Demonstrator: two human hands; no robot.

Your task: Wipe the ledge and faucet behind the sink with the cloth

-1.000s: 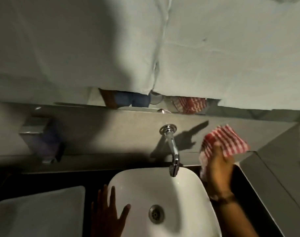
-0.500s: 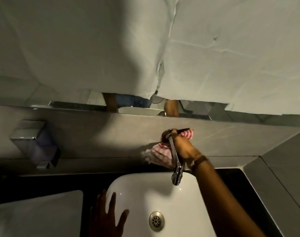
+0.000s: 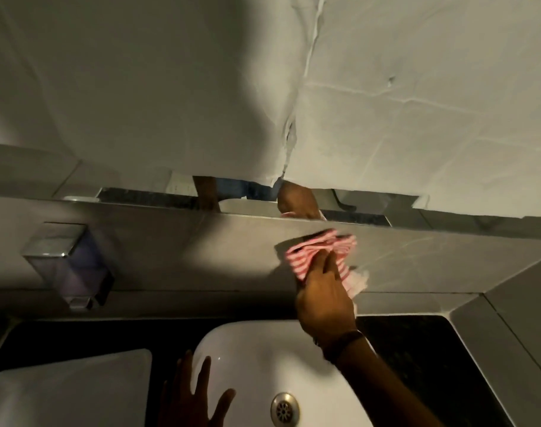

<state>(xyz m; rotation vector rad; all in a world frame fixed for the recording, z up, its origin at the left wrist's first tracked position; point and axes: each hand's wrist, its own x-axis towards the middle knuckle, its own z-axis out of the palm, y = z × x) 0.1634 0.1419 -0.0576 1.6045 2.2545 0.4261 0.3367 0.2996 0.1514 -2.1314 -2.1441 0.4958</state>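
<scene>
Above the sink (image 3: 250, 343), the right hand (image 3: 323, 298) pressed the bunched cloth (image 3: 321, 252) against the tile, clutching it; soft and limp, it looked best gripped wadded, while the left hand (image 3: 190, 399) lay spread, holding nothing.

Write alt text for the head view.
The right hand presses a red-striped cloth against the grey wall above the ledge. The left hand rests open on the white sink rim; a soap dispenser hangs left.

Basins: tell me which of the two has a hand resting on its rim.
The right-hand basin, the one with the drain; the left hand rests on its rim. The other basin is untouched.
</scene>
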